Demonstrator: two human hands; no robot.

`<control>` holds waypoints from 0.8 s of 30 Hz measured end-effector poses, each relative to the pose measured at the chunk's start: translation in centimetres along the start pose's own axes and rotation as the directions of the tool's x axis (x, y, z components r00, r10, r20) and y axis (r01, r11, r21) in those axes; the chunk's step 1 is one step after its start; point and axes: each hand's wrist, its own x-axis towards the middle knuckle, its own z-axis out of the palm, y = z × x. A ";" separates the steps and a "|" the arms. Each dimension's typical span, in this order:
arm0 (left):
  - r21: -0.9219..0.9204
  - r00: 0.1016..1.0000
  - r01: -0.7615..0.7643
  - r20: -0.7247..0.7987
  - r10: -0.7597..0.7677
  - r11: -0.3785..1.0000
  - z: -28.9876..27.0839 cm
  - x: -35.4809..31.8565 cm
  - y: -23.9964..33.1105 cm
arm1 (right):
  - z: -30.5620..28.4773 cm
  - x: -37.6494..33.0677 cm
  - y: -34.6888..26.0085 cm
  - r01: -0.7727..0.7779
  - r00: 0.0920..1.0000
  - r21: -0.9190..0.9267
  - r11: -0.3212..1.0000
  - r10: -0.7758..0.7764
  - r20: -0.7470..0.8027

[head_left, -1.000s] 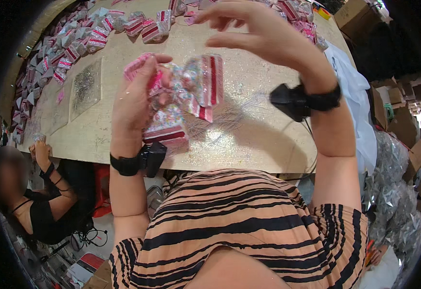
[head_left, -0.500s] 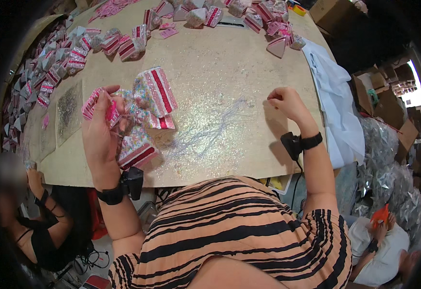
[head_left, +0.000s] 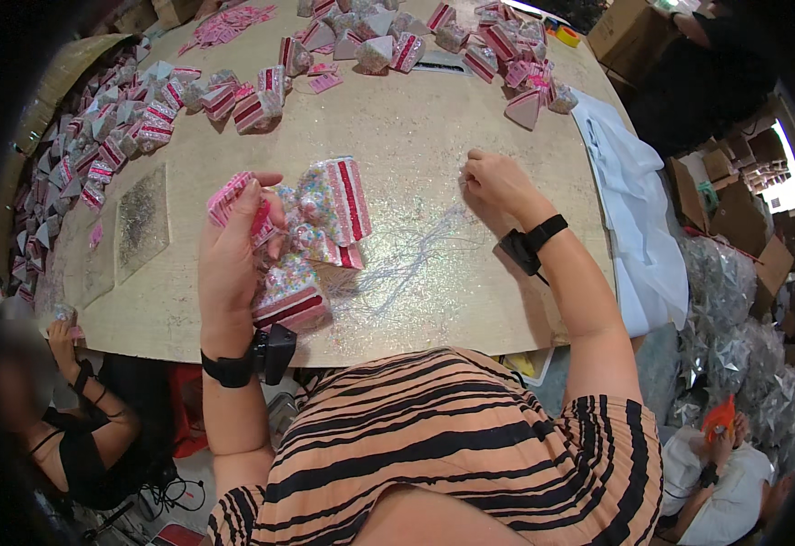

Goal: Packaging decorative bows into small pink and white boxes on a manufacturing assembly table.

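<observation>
The left hand (head_left: 233, 250) has its fingers clamped on pink tags (head_left: 231, 198), the thumb lying across them. Three toy cake slices (head_left: 340, 202) sit close against those fingers: two on the right side of the tags, the upper one tilted with its layered side outward, and a third lower down, just beside the palm and wrist. The right hand (head_left: 499, 185), well apart from the slices, has its fingers curled together low over the table (head_left: 388, 136); whether a thread is pinched in them I cannot tell.

Between the hands, loose pale threads (head_left: 411, 255) trail across the glitter-strewn wood, from beside the slices toward the right hand. Left of the left hand lies a clear glittery sheet (head_left: 145, 218). Farther out, a heap of more cake slices (head_left: 97, 150) crowds the left side, and others reach along the far side, with a pile of pink strips (head_left: 226, 25) behind them and a yellow tape roll (head_left: 567, 36) at the far right. A pale blue cloth (head_left: 632, 218) covers the right edge. Beyond the table are silvery plastic (head_left: 734, 309), cardboard boxes (head_left: 629, 41) and two seated people.
</observation>
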 end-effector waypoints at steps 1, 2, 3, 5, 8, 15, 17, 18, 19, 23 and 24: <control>0.004 1.000 -0.006 -0.003 0.006 1.000 0.1 0.0 0.0 | 0.2 0.2 0.2 -0.030 0.999 0.048 0.998 0.030 -0.015; 0.008 1.000 -0.002 0.013 0.002 1.000 0.2 0.0 0.0 | 0.3 0.1 0.3 -0.024 0.999 0.048 0.999 0.026 -0.021; 0.009 1.000 0.003 0.028 -0.004 1.000 0.4 0.1 -0.1 | 0.2 -0.2 0.2 -0.136 0.988 0.208 0.969 0.148 -0.043; 0.012 0.999 0.012 0.038 -0.012 1.000 0.7 0.3 -0.1 | -0.2 -0.5 0.2 -0.229 0.963 0.364 0.903 0.264 -0.048; 0.005 0.999 0.031 0.017 -0.031 1.000 0.7 0.1 -0.3 | -1.5 0.1 -0.7 -0.450 0.860 0.724 0.523 0.472 0.193; -0.011 0.996 0.056 0.066 -0.055 0.998 1.3 1.0 -0.5 | -2.9 2.3 -0.5 -0.254 0.924 0.858 0.447 0.376 0.078; -0.011 0.995 0.056 0.079 -0.055 0.998 1.0 0.9 -0.7 | -2.8 2.3 -0.6 -0.335 0.926 0.719 0.609 0.355 0.130; -0.015 0.996 0.047 0.083 -0.046 0.999 0.9 1.0 -0.7 | -2.7 2.2 -0.7 -0.331 0.927 0.720 0.610 0.352 0.129; -0.014 0.996 0.044 0.079 -0.042 0.999 0.9 1.0 -0.7 | -2.6 2.2 -0.7 -0.319 0.923 0.786 0.529 0.364 0.129; -0.032 0.992 0.112 0.057 -0.110 0.993 1.2 0.8 -0.7 | -4.6 3.2 -3.2 -0.234 0.931 0.878 0.417 0.356 0.079; -0.034 0.991 0.123 0.049 -0.121 0.992 1.3 0.8 -0.8 | -5.3 3.5 -4.2 -0.224 0.937 0.881 0.416 0.341 0.077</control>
